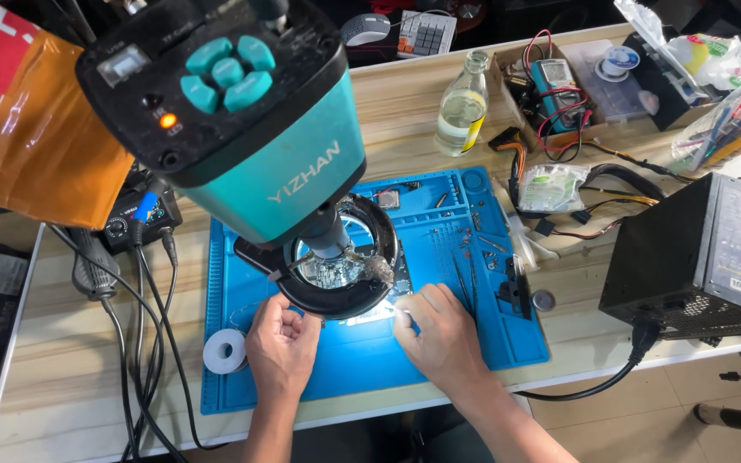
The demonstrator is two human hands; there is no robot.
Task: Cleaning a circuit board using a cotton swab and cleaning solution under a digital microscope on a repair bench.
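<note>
So both my hands sit at the near edge of the blue work mat (362, 360), right under the ring light (336, 296) of the teal microscope camera (242, 111). My left hand (280, 343) is curled, fingers bent toward the ring's near-left rim; I cannot tell if it pinches anything, since the ring hides the fingertips. My right hand (443, 334) is also curled, knuckles up, fingertips tucked toward the lit spot under the ring; it seems to pinch something small and pale at the tip, but it's too small to name.

The circuit board (336, 270) lies on the mat directly beneath the lens, only partly seen through the ring, bright in the light. I judge the hands brace low on the mat to keep steady for fine work under magnification.

Left of the mat's near corner sits a white tape roll (223, 350). On the mat's right side lie tweezers (465, 283) and small loose screws in the moulded trays. Beyond the mat's far edge stands a clear glass bottle (463, 103) with liquid; right of that, a multimeter (555, 90) with red and black leads in a box. Off the mat's right edge sits a black power supply unit (696, 257), cable trailing off the table edge. Left of the mat, black cables (143, 309) run down the pale wooden tabletop (70, 360). It's a cluttered repair bench, with tiled floor at lower right.
</note>
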